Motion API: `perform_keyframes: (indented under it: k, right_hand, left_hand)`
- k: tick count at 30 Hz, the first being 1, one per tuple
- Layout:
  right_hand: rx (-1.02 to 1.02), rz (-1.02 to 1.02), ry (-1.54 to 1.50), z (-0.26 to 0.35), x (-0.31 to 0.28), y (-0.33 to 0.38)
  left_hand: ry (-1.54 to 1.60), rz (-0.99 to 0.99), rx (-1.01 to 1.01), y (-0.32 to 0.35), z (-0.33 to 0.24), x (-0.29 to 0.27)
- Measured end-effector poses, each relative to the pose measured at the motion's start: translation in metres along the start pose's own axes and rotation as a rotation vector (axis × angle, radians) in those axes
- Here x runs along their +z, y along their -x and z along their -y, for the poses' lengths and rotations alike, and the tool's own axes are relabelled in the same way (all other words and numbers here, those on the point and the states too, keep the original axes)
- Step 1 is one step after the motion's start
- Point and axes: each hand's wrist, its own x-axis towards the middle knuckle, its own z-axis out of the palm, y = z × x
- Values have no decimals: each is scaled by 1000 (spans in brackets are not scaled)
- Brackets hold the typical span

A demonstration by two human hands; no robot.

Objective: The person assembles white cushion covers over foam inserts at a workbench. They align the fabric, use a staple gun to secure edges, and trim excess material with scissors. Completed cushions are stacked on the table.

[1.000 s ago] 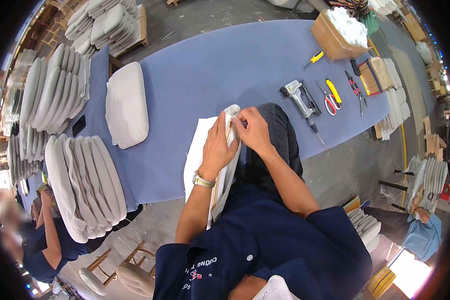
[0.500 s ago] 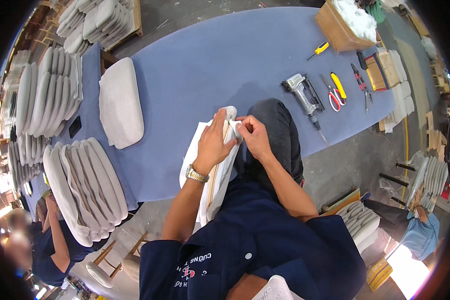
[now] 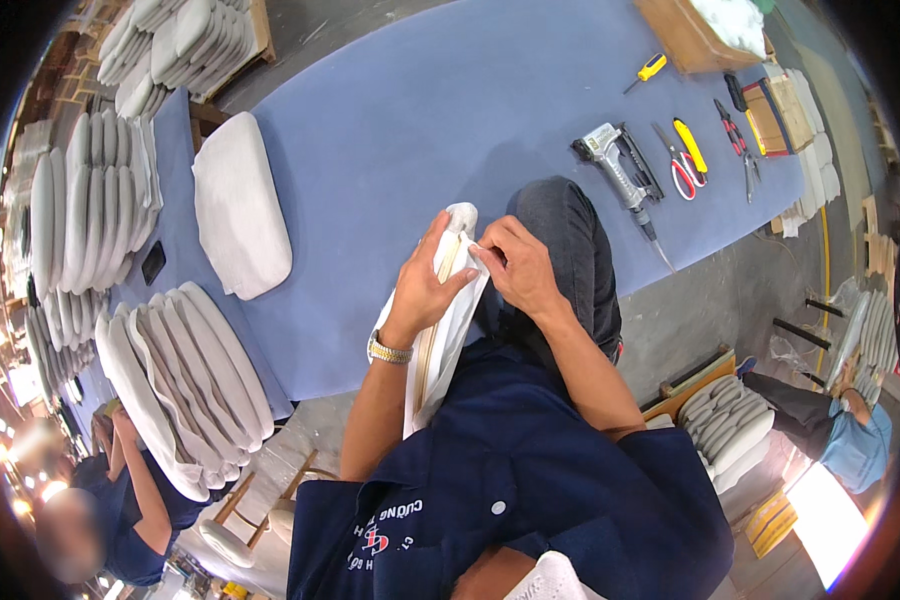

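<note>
A long, pale cushion piece [image 3: 459,215] with white fabric and a tan strip along it stands on edge against my lap. My left hand [image 3: 422,290] grips its left side, thumb reaching across toward the strip. With bent fingers, my right hand [image 3: 518,262] pinches the white fabric [image 3: 473,268] at the right edge near the far end. The fingertips of my right hand are partly hidden. My dark-trousered knee [image 3: 560,225] is raised beside the piece on the blue-covered table [image 3: 390,130].
Right on the table lie a staple gun [image 3: 615,165], scissors [image 3: 682,170], a yellow cutter [image 3: 690,145], a screwdriver [image 3: 648,72] and pliers [image 3: 735,140]. A grey cushion [image 3: 240,205] and phone [image 3: 153,262] lie left, by stacked cushions [image 3: 185,385]. A co-worker [image 3: 135,510] sits lower left.
My left hand has gone from lying flat to curling round the piece's side, and the white flap on that side shows less. My right hand keeps its pinch. The whole view has shifted slightly.
</note>
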Motion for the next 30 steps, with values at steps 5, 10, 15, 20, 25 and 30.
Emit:
perform_keyframes:
  k: [5, 10, 15, 20, 25, 30]
  right_hand:
    - [224, 38, -191, -20, 18, 8]
    - [111, 153, -111, -1, 18, 0]
    - [-217, 102, -298, 75, 19, -41]
    - [-487, 172, -337, 138, -18, -62]
    - [-439, 175, -407, 115, -33, -73]
    - [-591, 345, -428, 105, -59, -77]
  left_hand:
    - [-29, -17, -12, -2, 6, 3]
    - [-46, -72, 0, 2, -2, -2]
    - [-95, -433, 129, 18, -72, -54]
    - [-46, -817, 348, 33, -138, -56]
    - [-565, -745, 530, 22, -135, -84]
    - [-867, -188, 629, -15, -179, -138]
